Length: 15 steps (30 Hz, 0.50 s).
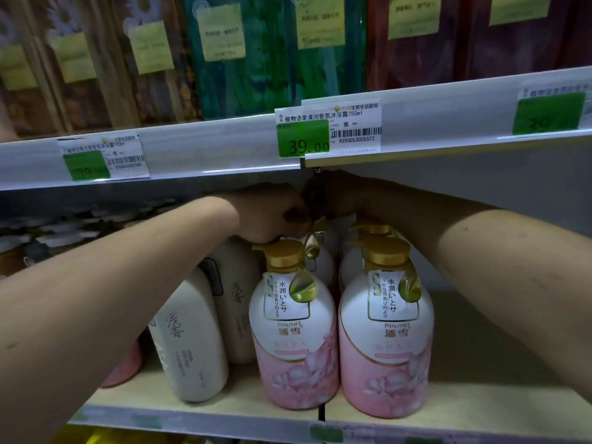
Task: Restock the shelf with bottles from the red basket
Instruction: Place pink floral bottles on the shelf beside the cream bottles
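Two pink and white pump bottles with gold caps stand at the shelf's front, one on the left (294,331) and one on the right (386,341). More of the same stand behind them. My left hand (272,216) reaches over the front left bottle, its fingers curled round the gold pump top of a rear bottle (317,226). My right hand (333,197) reaches in beside it, deep in the shade under the upper shelf, touching or close to the same top. Its fingers are hidden. The red basket is out of view.
Two cream bottles (189,341) (237,315) stand left of the pink ones, and a pink bottle (125,363) shows under my left forearm. The upper shelf's edge (192,155) with price tags hangs just above my hands. Bare shelf board (480,363) lies at the right.
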Each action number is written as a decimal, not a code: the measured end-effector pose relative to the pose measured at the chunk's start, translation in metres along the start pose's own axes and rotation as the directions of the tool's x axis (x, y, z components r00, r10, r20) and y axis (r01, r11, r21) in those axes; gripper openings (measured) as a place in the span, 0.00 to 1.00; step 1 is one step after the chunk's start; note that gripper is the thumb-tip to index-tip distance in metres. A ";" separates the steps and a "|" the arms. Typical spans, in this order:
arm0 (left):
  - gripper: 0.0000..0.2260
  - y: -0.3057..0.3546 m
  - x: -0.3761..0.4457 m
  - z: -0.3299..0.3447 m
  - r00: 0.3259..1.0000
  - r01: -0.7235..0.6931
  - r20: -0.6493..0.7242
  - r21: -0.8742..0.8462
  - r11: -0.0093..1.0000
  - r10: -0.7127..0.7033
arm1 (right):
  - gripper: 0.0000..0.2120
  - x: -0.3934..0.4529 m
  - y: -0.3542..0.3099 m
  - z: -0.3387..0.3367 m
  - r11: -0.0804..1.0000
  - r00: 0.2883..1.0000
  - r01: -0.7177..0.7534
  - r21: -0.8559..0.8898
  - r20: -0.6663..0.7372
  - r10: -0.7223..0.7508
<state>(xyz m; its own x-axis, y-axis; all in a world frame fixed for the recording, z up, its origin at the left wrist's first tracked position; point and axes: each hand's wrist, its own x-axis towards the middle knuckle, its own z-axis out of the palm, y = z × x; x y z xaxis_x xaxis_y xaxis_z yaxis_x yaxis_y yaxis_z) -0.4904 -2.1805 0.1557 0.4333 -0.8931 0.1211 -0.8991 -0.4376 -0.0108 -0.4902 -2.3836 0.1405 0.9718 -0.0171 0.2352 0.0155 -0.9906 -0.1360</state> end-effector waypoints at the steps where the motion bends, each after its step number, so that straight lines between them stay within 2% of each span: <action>1: 0.09 0.000 -0.002 0.000 1.000 0.000 -0.014 -0.011 1.000 0.000 | 0.23 0.001 0.000 0.000 1.000 1.000 -0.003 -0.012 0.006 0.003; 5: 0.08 0.001 -0.006 0.004 0.998 0.019 -0.054 -0.007 1.000 -0.019 | 0.21 0.006 0.004 0.000 1.000 1.000 0.013 0.003 0.011 -0.013; 9: 0.06 -0.007 -0.009 0.005 0.995 0.030 -0.090 -0.049 0.998 -0.034 | 0.18 0.005 0.006 -0.001 0.993 1.000 0.023 0.113 0.009 -0.024; 15: 0.06 -0.007 -0.010 0.004 0.998 0.029 -0.061 -0.070 0.997 -0.033 | 0.12 0.004 0.000 -0.002 0.985 0.998 0.041 0.168 0.045 -0.049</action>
<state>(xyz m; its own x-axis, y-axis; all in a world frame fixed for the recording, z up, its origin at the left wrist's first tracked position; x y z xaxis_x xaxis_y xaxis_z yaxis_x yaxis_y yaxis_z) -0.4880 -2.1690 0.1505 0.4582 -0.8700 0.1822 -0.8884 -0.4549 0.0618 -0.4865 -2.3836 0.1434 0.9795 0.0374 0.1978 0.0942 -0.9535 -0.2862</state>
